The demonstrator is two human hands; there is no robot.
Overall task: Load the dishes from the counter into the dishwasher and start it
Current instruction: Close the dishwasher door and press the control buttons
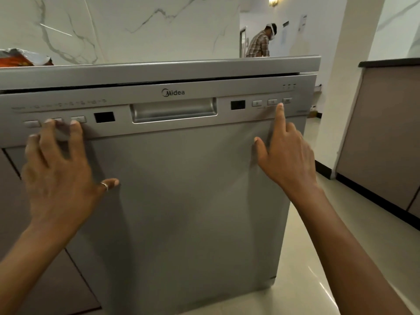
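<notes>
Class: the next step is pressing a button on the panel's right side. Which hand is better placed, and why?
The right hand: its extended index fingertip is at the right-hand buttons, while the left hand is spread over the left-hand buttons, across the handle.

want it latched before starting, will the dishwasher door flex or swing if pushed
The dishwasher door looks like stiff metal, so it probably won't flex. The dark gap along its top suggests it's slightly ajar; a firm push likely closes it.
</notes>
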